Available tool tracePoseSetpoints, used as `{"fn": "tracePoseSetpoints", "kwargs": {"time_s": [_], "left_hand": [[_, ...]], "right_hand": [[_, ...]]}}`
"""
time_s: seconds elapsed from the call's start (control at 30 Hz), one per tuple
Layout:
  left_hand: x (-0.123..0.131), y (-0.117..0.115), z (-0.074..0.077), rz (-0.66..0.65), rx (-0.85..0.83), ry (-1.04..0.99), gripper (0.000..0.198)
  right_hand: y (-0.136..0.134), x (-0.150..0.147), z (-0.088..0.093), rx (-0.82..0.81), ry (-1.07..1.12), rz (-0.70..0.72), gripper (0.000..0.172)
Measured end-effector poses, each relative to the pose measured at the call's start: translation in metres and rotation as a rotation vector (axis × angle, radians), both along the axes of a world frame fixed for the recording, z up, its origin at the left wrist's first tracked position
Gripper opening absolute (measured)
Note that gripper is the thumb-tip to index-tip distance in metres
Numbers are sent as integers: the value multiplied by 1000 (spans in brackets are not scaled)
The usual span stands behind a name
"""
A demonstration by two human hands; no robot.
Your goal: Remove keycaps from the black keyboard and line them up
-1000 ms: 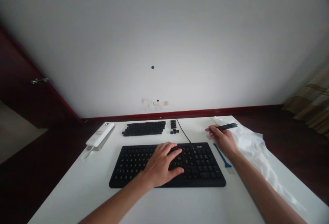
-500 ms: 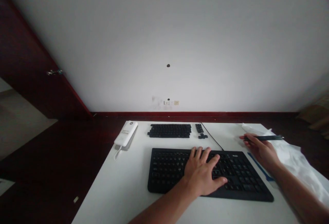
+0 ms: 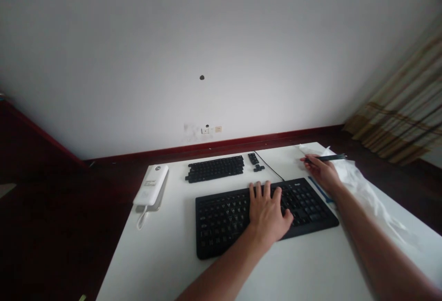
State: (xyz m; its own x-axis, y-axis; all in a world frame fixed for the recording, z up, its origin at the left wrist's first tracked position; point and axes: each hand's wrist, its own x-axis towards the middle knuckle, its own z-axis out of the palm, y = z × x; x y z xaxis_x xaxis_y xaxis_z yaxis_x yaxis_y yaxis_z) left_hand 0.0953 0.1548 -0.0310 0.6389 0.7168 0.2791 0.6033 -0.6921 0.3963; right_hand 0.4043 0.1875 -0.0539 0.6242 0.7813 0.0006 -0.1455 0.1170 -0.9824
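My left hand (image 3: 268, 216) lies on the black keyboard (image 3: 311, 209), fingers spread over its middle and nothing held. On the keyboard's left part the keycaps are off and the bare key seats show; the right part still has its keys. Above the white table's right side, my right hand (image 3: 322, 172) is closed around a slim black pen-like tool (image 3: 333, 157) that points right. Its exact kind cannot be made out. Behind the keyboard, loose black keycaps (image 3: 216, 168) lie in rows, with smaller groups of keycaps (image 3: 253, 159) to their right.
A white power bank (image 3: 151, 186) with a short cable rests on a phone-like slab at the table's left edge. Crumpled white plastic (image 3: 359, 186) covers the right edge. A blue strip-like tool (image 3: 321, 190) lies beside the keyboard. The keyboard cable (image 3: 271, 166) runs backward.
The view has turned to the right, bringing a curtain into sight. My left hand stays spread on the keyboard, and my right hand keeps hold of the black tool.
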Motion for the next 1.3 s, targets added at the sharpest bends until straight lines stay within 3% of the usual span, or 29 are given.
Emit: {"fn": "tracePoseSetpoints", "kwargs": {"time_s": [0.1,0.23,0.5,0.7,0.93,1.1,1.3], "left_hand": [[30,-6,5,50,-30,-39,54],[65,-21,1,52,2,-93,80],[77,-28,-10,-32,34,-14,111],[78,-29,-6,-38,-8,23,105],[76,-28,-1,-44,-60,-6,89],[74,-28,0,-31,-73,-72,76],[74,-28,-3,-36,-52,-79,76]], "right_hand": [[-1,-2,2,22,13,32,43],[-2,-2,3,50,49,61,47],[1,1,-3,-6,-35,118,41],[-15,-18,16,23,-164,75,43],[-53,-58,39,-116,-231,230,54],[-59,-60,52,-211,-354,357,53],[-59,-58,56,-226,-368,456,52]]}}
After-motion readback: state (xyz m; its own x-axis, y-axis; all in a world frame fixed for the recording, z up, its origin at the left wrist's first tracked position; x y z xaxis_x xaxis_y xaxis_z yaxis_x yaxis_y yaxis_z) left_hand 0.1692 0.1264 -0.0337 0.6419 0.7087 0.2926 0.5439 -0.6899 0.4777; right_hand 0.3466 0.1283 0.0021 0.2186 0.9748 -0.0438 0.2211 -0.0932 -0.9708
